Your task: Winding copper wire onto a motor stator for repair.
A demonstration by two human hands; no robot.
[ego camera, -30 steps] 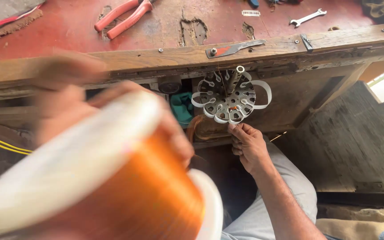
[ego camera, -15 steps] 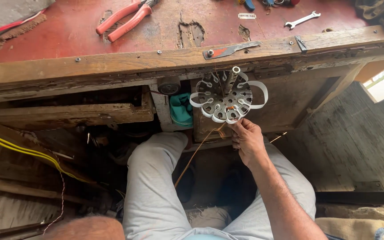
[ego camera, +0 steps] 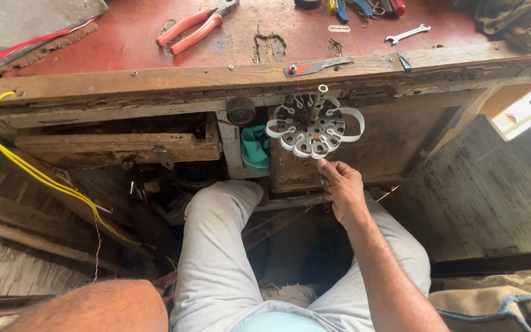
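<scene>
A round white slotted winding former point(ego camera: 310, 128) with a metal shaft sticks out from the front of the wooden workbench point(ego camera: 155, 79). My right hand point(ego camera: 342, 189) is just below it, fingertips pinched together near its lower rim on a thin copper wire point(ego camera: 278, 220) that runs down to the left across my lap. Only my left forearm point(ego camera: 93, 306) shows, at the bottom left; the hand itself is out of frame. My legs in grey trousers point(ego camera: 216, 246) sit under the bench.
Red-handled pliers point(ego camera: 192, 27), a spanner point(ego camera: 408, 34) and other tools lie on the red benchtop. Yellow cables point(ego camera: 38, 175) hang at the left. A teal cloth point(ego camera: 255, 147) sits beside the former. An olive cloth point(ego camera: 517, 21) lies at the top right.
The orange copper-wire spool that my left hand held up close to the camera has dropped out of view. My right hand has stayed under the former.
</scene>
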